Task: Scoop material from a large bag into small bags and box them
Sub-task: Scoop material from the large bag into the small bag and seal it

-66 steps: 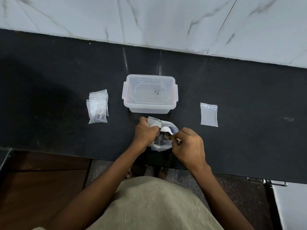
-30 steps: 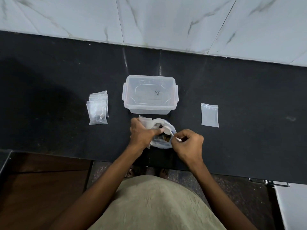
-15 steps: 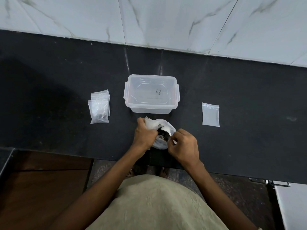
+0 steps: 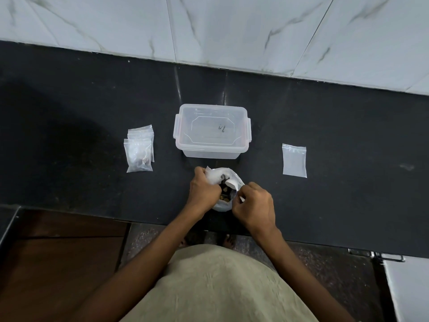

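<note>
Your left hand [image 4: 203, 188] was curled around a small clear bag [image 4: 214, 176], pinching its mouth against the rim of the large bag [image 4: 224, 205] near the front edge of the surface [image 4: 325, 126]. Your right hand [image 4: 254, 205] had its fingers curled, pinching the handle of a white scoop [image 4: 232, 183] whose bowl sat over the large bag's opening, above the brown pieces of material [image 4: 224, 192] inside. Both hands were close together, on either side of that bag.

Just behind the large bag, toward the middle of the surface, stood a clear plastic box [image 4: 211, 131], lid off, with nothing visible inside. Toward the left edge lay a small pile of filled bags [image 4: 139, 149], overlapping one another. Toward the right edge, well apart from the box, one flat bag [image 4: 294, 160] lay by itself. Marble tiles [image 4: 232, 26] ran along the back edge.
</note>
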`<state>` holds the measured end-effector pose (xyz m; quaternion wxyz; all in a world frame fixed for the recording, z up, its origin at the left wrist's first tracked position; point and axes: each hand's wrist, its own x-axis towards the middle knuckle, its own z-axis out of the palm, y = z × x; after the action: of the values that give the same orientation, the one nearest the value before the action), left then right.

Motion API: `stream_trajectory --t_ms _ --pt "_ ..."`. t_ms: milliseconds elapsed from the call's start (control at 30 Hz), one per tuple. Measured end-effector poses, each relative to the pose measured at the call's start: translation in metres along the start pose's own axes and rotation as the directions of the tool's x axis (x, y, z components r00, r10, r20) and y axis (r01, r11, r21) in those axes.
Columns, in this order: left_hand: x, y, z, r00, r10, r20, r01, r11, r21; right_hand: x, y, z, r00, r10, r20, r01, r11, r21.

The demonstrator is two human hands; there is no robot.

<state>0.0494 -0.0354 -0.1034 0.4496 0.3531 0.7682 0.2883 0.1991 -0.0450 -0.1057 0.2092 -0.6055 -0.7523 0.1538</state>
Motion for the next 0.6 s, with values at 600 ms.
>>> stream_trajectory --t_ms 600 --pt "0.003 -0.002 0.0 0.983 -0.12 0.141 0.16 0.935 -0.316 0.009 -0.003 -0.007 0.947 0.275 0.165 -0.31 0.915 0.258"
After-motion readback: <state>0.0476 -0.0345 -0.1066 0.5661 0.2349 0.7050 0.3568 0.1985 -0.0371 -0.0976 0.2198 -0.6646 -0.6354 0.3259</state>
